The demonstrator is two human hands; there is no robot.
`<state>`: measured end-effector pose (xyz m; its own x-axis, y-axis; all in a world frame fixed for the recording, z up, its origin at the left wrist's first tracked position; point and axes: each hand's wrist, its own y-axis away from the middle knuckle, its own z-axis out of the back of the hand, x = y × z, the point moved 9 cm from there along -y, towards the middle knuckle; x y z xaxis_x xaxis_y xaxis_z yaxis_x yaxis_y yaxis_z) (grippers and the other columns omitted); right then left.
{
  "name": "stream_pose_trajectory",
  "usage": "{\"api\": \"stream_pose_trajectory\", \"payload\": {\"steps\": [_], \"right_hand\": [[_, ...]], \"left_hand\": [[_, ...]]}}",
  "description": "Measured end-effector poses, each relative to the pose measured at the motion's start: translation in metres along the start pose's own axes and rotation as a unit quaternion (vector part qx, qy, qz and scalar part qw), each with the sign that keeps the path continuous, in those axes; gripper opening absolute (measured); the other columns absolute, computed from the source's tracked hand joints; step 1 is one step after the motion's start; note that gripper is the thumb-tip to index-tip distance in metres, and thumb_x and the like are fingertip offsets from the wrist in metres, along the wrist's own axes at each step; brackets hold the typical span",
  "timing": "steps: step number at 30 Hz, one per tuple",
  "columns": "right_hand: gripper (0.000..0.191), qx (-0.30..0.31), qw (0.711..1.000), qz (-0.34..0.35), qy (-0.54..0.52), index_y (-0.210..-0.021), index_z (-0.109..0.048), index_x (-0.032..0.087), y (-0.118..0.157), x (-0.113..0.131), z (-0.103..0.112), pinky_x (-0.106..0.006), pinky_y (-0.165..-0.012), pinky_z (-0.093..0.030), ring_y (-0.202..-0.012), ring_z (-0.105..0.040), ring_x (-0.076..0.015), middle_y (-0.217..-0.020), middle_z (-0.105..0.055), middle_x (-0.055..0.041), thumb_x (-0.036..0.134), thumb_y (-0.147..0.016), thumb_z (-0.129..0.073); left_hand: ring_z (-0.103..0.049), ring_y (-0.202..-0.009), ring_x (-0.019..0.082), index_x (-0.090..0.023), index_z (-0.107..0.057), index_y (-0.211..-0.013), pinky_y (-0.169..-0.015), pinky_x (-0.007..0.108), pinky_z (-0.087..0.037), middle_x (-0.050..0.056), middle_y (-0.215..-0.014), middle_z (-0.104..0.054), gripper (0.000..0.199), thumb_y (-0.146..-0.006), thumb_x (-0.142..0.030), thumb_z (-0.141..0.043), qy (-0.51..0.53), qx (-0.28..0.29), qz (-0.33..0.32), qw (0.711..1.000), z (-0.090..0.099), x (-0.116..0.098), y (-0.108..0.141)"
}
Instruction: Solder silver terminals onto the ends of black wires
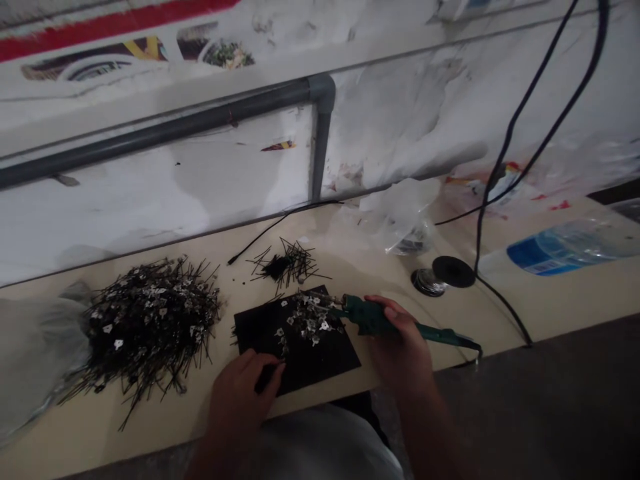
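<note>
My right hand (403, 347) is wrapped round a green soldering iron (375, 317), its tip pointing left over a black mat (320, 363). Small silvery metal parts (315, 320) lie on the mat beneath and beside the tip. At the mat's lower left edge is my left hand (245, 387), thumb and index finger brought together near a few of these parts; what they pinch is too small and dark to make out. Left of the mat rises a large heap of metal parts with black wires (150, 320).
Loose black wires (290, 263) lie behind the mat. To the right are a solder spool (453, 271), a clear plastic bag (405, 213) and a blue-labelled plastic package (550, 250). Black cables (510, 133) hang at the right. Another bag (40, 360) sits far left.
</note>
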<state>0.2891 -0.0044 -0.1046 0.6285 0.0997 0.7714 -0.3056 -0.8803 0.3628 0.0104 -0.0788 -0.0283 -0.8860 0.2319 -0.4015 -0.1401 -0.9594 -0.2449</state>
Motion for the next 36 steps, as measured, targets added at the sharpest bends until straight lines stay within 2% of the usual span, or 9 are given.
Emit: {"api": "stream_pose_trajectory", "payload": {"steps": [3, 6, 12, 18, 24, 29, 36], "right_hand": [[0.022, 0.002, 1.000, 0.001, 0.008, -0.082, -0.084, 0.028, 0.000, 0.001, -0.001, -0.041, -0.089, -0.057, -0.096, -0.072, -0.0243, -0.098, -0.080, -0.0031, 0.040, -0.065, -0.091], [0.027, 0.005, 1.000, -0.001, 0.019, -0.084, -0.085, 0.027, 0.000, 0.000, -0.003, -0.039, -0.086, -0.056, -0.095, -0.072, -0.0242, -0.096, -0.080, -0.0040, 0.044, -0.065, -0.091], [0.035, 0.012, 0.999, -0.018, 0.040, -0.086, -0.086, 0.025, 0.000, 0.000, -0.007, -0.036, -0.077, -0.056, -0.088, -0.070, -0.0231, -0.090, -0.079, -0.0053, 0.050, -0.062, -0.093], [0.037, 0.003, 0.999, -0.024, 0.046, -0.085, -0.086, 0.027, 0.001, 0.001, -0.006, -0.035, -0.078, -0.057, -0.089, -0.071, -0.0227, -0.092, -0.080, -0.0045, 0.053, -0.060, -0.093], [0.032, -0.006, 0.999, -0.018, 0.036, -0.082, -0.085, 0.030, 0.001, 0.000, -0.002, -0.038, -0.081, -0.058, -0.092, -0.071, -0.0236, -0.095, -0.079, -0.0031, 0.051, -0.060, -0.094], [0.039, -0.026, 0.999, -0.026, 0.020, -0.080, -0.085, 0.029, 0.002, -0.002, -0.001, -0.035, -0.081, -0.059, -0.092, -0.071, -0.0224, -0.093, -0.078, -0.0031, 0.053, -0.052, -0.098], [0.039, -0.044, 0.999, -0.026, 0.014, -0.080, -0.085, 0.028, 0.004, -0.002, 0.001, -0.034, -0.081, -0.059, -0.095, -0.070, -0.0232, -0.099, -0.079, -0.0040, 0.052, -0.051, -0.098]], "left_hand": [[-0.079, -0.077, 0.022, -0.030, -0.079, -0.102, -0.068, 0.032, -0.064, 0.000, -0.083, -0.079, 0.026, -0.109, -0.038, -0.056, 0.014, -0.001, -0.006, 1.000, -0.002, -0.001, 0.002], [-0.081, -0.088, 0.026, -0.030, -0.080, -0.107, -0.075, 0.036, -0.067, 0.002, -0.094, -0.083, 0.028, -0.108, -0.046, -0.058, -0.003, -0.035, 0.003, 0.999, 0.002, 0.002, 0.005], [-0.080, -0.078, 0.022, -0.029, -0.081, -0.091, -0.068, 0.032, -0.064, 0.000, -0.083, -0.081, 0.043, -0.114, -0.048, -0.049, -0.005, -0.060, -0.021, 0.998, -0.001, -0.004, 0.004], [-0.077, -0.070, 0.021, -0.029, -0.079, -0.086, -0.067, 0.035, -0.061, 0.001, -0.078, -0.079, 0.054, -0.116, -0.053, -0.040, -0.021, -0.084, -0.017, 0.996, -0.004, -0.016, -0.006], [-0.081, -0.086, 0.027, -0.029, -0.078, -0.092, -0.072, 0.038, -0.064, 0.002, -0.086, -0.082, 0.051, -0.112, -0.061, -0.044, -0.040, -0.106, 0.014, 0.993, -0.001, -0.006, -0.009], [-0.080, -0.075, 0.022, -0.029, -0.078, -0.087, -0.065, 0.035, -0.062, 0.000, -0.079, -0.080, 0.058, -0.115, -0.060, -0.038, -0.019, -0.075, 0.005, 0.997, -0.005, -0.004, -0.017], [-0.079, -0.078, 0.024, -0.029, -0.079, -0.087, -0.069, 0.036, -0.062, 0.000, -0.080, -0.081, 0.052, -0.115, -0.053, -0.042, -0.012, -0.093, -0.014, 0.995, -0.007, -0.007, -0.019]]}}
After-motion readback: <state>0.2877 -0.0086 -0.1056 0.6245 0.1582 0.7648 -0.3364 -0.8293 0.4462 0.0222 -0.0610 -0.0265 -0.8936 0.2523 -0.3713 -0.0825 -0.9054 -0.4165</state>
